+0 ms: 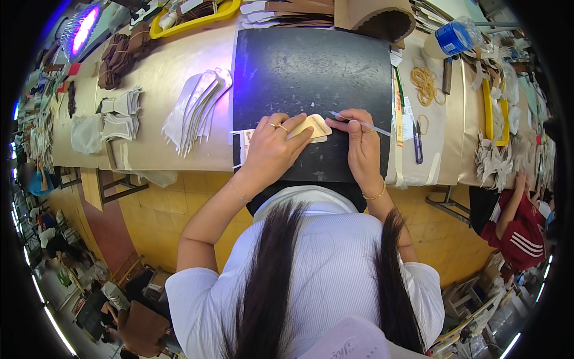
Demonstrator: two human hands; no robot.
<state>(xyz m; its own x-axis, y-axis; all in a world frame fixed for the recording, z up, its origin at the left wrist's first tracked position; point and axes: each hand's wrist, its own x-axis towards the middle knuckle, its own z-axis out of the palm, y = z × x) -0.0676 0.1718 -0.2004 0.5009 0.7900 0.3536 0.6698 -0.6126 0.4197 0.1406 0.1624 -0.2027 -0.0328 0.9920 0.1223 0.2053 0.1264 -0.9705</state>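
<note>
My left hand (276, 142) grips a cream, round-ended flat piece (317, 124) with a narrow slot, its fingers pressing it down on a black mat (311, 66). A paler edge (321, 139) shows just below this piece. Between the fingers of my right hand (363, 143) is a thin, pale pen-like stick (376, 128), its darker tip pointing up and left. The right fingertips are close to the rounded end of the cream piece. By my left wrist lies a white strip with red marks (244, 146), partly covered.
Silvery-white strips (200, 107) lie fanned out left of the mat. Brown bundles (119, 57) sit farther left. To the right are rubber bands (424, 84), a dark-blue cutter (418, 142) and a blue-labelled container (453, 39). A person in a red top (517, 230) works at far right.
</note>
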